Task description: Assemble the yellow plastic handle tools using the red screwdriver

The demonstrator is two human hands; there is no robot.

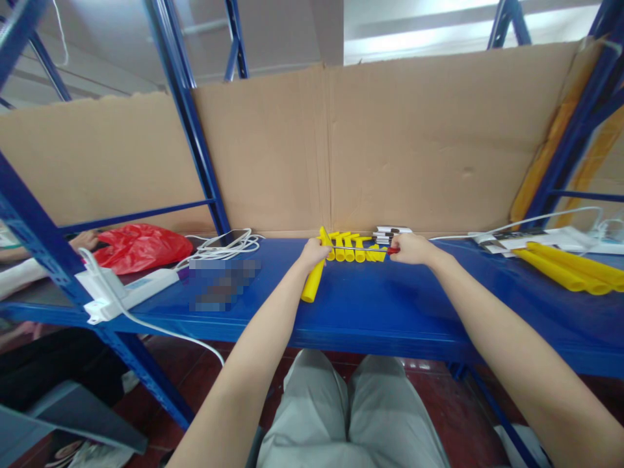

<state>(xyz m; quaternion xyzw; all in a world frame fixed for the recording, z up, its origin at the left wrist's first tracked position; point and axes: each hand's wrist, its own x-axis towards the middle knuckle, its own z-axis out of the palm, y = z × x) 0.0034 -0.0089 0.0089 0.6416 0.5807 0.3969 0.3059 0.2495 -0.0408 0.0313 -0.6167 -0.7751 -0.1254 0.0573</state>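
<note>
My left hand [314, 252] is closed around a yellow plastic tube [312, 286], which stands tilted over the blue shelf [361, 312]. My right hand [412, 249] grips the red handle of what looks like a screwdriver [392, 251]. Its thin metal shaft runs sideways to the left, reaching the tube near my left fingers; whether the tip touches or enters the tube cannot be made out. Just behind the shaft lies a row of several short yellow tube pieces [359, 255]. A small stack of white and black items [390, 233] sits close to my right hand, against the cardboard.
Long yellow tubes [560, 270] lie at the right. A white power strip [146, 289], coiled white cable [229, 247] and red plastic bag [146, 248] are at the left, near another person's hand [84, 240]. A cardboard wall [414, 149] closes off the back; blue posts [188, 123] flank it.
</note>
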